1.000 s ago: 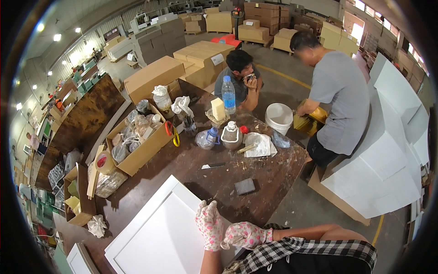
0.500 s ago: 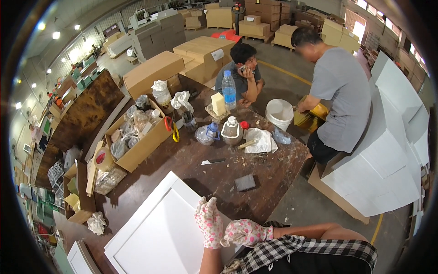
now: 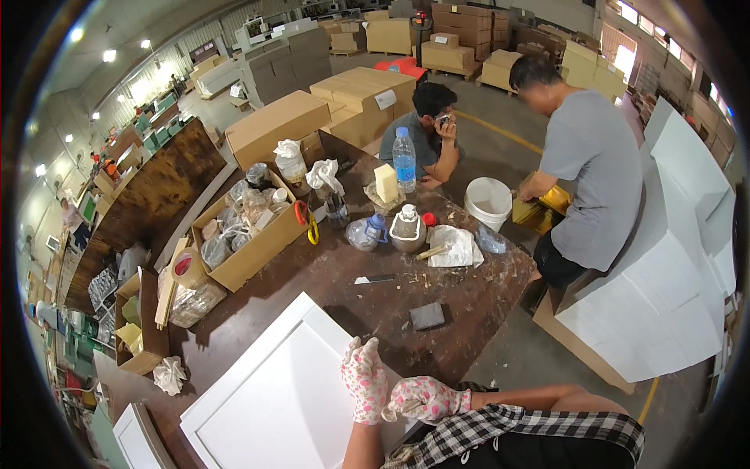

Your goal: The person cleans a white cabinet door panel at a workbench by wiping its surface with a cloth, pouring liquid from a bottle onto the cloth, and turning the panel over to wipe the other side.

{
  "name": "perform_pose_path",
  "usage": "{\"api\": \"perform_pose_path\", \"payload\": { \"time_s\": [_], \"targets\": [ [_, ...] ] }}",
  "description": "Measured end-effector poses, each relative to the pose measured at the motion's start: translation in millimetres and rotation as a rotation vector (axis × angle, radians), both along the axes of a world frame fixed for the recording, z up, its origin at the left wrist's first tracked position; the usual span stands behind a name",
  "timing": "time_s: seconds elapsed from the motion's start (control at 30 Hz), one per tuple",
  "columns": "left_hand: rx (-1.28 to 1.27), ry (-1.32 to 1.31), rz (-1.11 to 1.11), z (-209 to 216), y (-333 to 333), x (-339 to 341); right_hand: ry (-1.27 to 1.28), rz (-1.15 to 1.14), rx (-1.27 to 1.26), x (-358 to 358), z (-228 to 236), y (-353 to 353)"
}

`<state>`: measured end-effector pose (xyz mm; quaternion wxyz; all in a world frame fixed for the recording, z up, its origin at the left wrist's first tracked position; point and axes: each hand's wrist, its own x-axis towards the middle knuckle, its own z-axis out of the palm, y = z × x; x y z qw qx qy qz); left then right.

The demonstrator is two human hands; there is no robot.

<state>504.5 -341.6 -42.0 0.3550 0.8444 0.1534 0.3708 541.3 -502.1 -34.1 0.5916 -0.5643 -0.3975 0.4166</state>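
My left hand [image 3: 364, 383], in a white glove with pink spots, is raised over the right edge of a white framed panel [image 3: 269, 383]. Its fingers point up, slightly bent, and hold nothing that I can see. My right hand [image 3: 430, 399], gloved alike, is closed, its fingertips pinching at the cuff of the left glove by the wrist. The panel lies on the brown table [image 3: 262, 301]. Beyond my hands are a grey block [image 3: 426, 316] and a utility knife [image 3: 376, 278].
Bottles, including a tall water bottle [image 3: 404, 160], stand toward the back beside a white cloth [image 3: 455, 247]. At left are a carton of bagged items [image 3: 242, 270] and scissors [image 3: 308, 223]. One person [image 3: 598, 172] bends near a white bucket [image 3: 488, 202]; another [image 3: 426, 141] crouches behind the table.
The whole view has shifted slightly to the right and down. My hands keep nearly the same pose. The crouching person's head has tipped lower.
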Motion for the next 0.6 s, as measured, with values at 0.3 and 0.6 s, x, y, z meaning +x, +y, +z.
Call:
{"api": "perform_pose_path", "payload": {
  "time_s": [0.3,0.6],
  "targets": [
    [0.069,0.014,0.055,9.4,0.7,0.5,-0.438,-0.017,0.170,3.9,-6.3,6.9],
    [-0.030,0.102,-0.080,26.1,-1.1,0.3,0.066,-0.068,0.053,-3.6,-18.6,-1.7]
  ]
}}
